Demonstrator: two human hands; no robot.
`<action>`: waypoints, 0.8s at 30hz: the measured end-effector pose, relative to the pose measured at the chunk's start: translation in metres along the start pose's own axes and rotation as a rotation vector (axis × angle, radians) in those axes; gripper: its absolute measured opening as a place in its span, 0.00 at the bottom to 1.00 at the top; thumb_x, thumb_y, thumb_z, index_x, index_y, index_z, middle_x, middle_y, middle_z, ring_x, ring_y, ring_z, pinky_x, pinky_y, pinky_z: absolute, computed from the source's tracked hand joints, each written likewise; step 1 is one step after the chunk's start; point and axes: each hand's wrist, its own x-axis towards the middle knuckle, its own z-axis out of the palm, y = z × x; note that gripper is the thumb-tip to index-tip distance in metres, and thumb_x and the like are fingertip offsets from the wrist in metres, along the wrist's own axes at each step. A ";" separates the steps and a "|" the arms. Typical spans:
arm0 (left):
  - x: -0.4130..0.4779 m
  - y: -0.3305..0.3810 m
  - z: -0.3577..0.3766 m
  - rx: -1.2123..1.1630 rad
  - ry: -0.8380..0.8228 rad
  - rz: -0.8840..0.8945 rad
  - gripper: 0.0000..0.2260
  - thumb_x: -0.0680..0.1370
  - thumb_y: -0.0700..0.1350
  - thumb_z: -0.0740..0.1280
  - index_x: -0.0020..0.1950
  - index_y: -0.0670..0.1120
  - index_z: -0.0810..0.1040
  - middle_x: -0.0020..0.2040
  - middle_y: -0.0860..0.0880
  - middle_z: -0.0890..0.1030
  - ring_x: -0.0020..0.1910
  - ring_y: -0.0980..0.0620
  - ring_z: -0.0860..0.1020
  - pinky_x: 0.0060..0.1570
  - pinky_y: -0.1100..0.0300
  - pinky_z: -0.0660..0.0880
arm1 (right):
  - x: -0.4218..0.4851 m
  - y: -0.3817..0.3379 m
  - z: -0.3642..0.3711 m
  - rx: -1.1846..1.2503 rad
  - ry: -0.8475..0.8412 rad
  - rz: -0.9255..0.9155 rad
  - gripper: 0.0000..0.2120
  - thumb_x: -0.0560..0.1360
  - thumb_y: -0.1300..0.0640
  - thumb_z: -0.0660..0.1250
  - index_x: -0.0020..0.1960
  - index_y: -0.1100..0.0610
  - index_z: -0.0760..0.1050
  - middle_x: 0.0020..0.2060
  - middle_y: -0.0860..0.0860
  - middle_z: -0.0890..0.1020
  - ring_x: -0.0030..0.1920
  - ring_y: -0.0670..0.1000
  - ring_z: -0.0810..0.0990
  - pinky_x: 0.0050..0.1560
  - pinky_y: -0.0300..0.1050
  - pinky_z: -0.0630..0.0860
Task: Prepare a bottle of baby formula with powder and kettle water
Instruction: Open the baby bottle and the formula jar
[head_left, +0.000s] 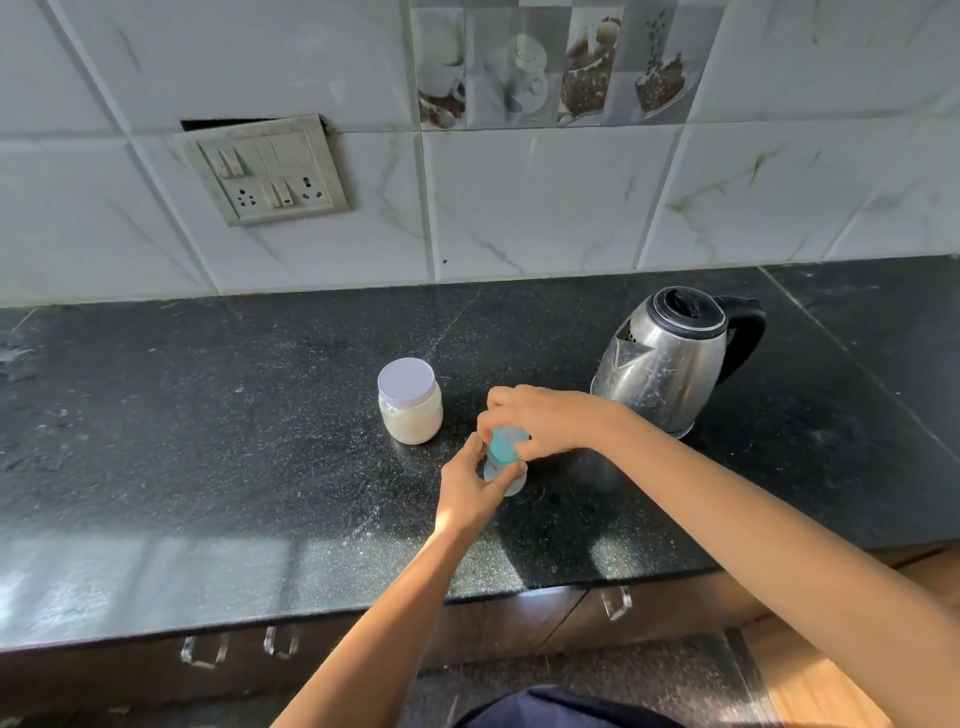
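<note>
A clear baby bottle (511, 484) with a blue cap (503, 448) stands on the black counter (208, 441) near its middle. My left hand (470, 486) grips the bottle's body from the left. My right hand (535, 418) comes in from the right, its fingers curled round the blue cap. Most of the bottle is hidden by both hands. A clear jar of pale powder (410, 408) with a lilac lid stands just left of the bottle. Behind and to the right stands a steel kettle (670, 358) with a black handle and its lid down.
The tiled wall behind carries a switch and socket plate (267, 169). The counter's front edge runs across below my arms, with drawer handles (617, 603) under it. Sunlight falls on the counter's front left.
</note>
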 end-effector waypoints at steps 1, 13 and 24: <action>0.000 0.000 0.000 -0.008 0.001 -0.002 0.17 0.72 0.48 0.75 0.57 0.55 0.75 0.50 0.59 0.81 0.51 0.66 0.78 0.47 0.72 0.72 | 0.000 0.001 0.002 0.019 -0.005 -0.009 0.18 0.71 0.59 0.68 0.58 0.49 0.70 0.54 0.50 0.68 0.49 0.51 0.70 0.48 0.52 0.75; 0.001 0.000 -0.003 -0.014 -0.011 -0.018 0.17 0.72 0.48 0.74 0.59 0.53 0.77 0.49 0.57 0.83 0.51 0.61 0.79 0.48 0.65 0.75 | 0.004 -0.003 -0.015 -0.122 -0.004 -0.022 0.16 0.72 0.59 0.67 0.58 0.52 0.68 0.47 0.51 0.69 0.44 0.54 0.74 0.40 0.52 0.75; -0.006 0.003 0.001 -0.033 0.022 -0.070 0.20 0.71 0.47 0.76 0.60 0.54 0.75 0.52 0.63 0.79 0.52 0.71 0.75 0.48 0.78 0.70 | -0.051 0.032 0.013 0.784 0.489 0.187 0.23 0.76 0.56 0.65 0.68 0.45 0.62 0.62 0.40 0.70 0.59 0.45 0.71 0.56 0.45 0.69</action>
